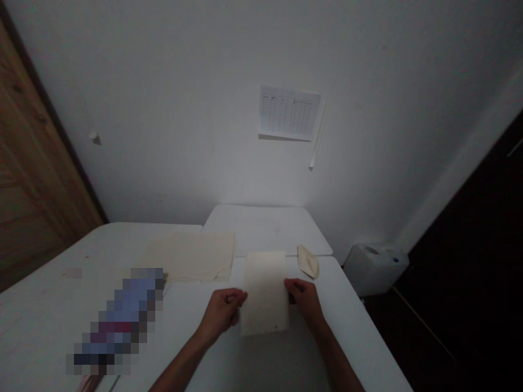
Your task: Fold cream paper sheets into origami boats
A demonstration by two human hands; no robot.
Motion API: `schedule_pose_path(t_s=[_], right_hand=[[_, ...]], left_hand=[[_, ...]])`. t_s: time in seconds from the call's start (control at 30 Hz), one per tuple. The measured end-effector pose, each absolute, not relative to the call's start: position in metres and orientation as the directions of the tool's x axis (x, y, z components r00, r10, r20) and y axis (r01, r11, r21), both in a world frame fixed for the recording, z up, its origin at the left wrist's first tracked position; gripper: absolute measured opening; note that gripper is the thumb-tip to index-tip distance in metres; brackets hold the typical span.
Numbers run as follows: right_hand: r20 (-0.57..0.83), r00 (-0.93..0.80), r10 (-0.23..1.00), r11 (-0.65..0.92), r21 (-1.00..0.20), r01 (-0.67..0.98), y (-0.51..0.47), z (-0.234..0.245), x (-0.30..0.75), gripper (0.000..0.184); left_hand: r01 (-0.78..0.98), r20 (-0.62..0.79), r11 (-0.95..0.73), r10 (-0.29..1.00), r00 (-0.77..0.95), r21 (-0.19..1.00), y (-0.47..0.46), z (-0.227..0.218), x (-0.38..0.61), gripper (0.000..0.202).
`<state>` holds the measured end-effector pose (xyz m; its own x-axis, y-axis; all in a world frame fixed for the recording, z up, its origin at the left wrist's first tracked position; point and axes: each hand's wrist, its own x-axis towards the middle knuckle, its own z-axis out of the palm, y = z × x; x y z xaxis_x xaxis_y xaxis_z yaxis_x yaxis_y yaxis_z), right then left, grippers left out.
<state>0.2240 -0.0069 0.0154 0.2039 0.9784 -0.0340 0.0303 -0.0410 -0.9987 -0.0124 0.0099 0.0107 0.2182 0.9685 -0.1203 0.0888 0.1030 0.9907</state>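
Note:
A rectangular cream sheet of paper [265, 294] is held by its two side edges above the white table. My left hand [223, 311] pinches the left edge between thumb and fingers. On the opposite edge, my right hand [303, 298] has a similar pinch. A tiny reddish mark shows near the sheet's lower right corner. Just beyond my right hand lies a small folded cream paper piece [308, 262]. Larger cream sheets [192, 256] lie flat to the left, with an uneven front edge.
White tables [265, 226] stand against the wall. A pixelated bluish item [126, 310] is on the left side. A whitish plastic container [372, 269] stands on the floor at right. A printed chart [289, 113] hangs on the wall, and a wooden panel [36, 152] is far left.

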Motion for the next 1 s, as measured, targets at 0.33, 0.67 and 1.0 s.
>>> schedule_pose_path(t_s=[0.33, 0.67, 1.0], right_hand=[[0.027, 0.197, 0.98, 0.008, -0.995, 0.096, -0.009, 0.016, 0.225, 0.055], [0.044, 0.23, 0.972, 0.013, -0.991, 0.133, -0.007, 0.012, 0.226, 0.054], [-0.006, 0.183, 0.983, -0.005, -1.0, -0.002, -0.007, 0.007, 0.225, 0.054]], left_hand=[[0.073, -0.159, 0.145, 0.957, 0.242, 0.987, 0.012, 0.006, -0.014, 0.048], [0.12, -0.164, 0.134, 0.945, 0.283, 0.984, 0.009, 0.008, -0.015, 0.052], [0.112, -0.159, 0.134, 0.952, 0.26, 0.985, 0.01, 0.01, -0.014, 0.053]])
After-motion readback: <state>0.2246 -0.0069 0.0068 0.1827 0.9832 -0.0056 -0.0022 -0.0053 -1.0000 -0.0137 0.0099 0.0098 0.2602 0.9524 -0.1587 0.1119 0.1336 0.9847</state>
